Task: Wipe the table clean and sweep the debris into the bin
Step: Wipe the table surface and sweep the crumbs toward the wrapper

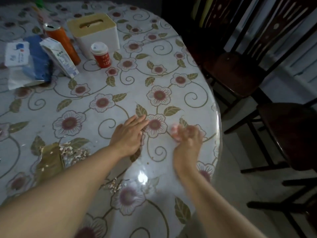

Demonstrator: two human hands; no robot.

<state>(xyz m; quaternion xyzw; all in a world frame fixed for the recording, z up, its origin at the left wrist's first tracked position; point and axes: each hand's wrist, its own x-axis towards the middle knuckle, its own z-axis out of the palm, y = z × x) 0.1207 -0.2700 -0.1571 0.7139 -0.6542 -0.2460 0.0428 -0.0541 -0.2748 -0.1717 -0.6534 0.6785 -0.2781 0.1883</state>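
Wiping tabletop [171,79] near right edge: right hand [188,134] blurred, closed around pinkish wad [174,131]; left hand [130,133] flat, empty. Debris [73,152] lies left, nearer left hand. No bin visible.

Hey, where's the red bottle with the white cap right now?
The red bottle stands upper left of centre, just in front of the tissue box, right of the orange can.

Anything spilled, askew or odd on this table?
Yes. Pale crumbs lie scattered near the table's front left, beside a brown paper piece, with more by the left forearm. A carton leans tilted at the back. The right hand is blurred, holding something pinkish.
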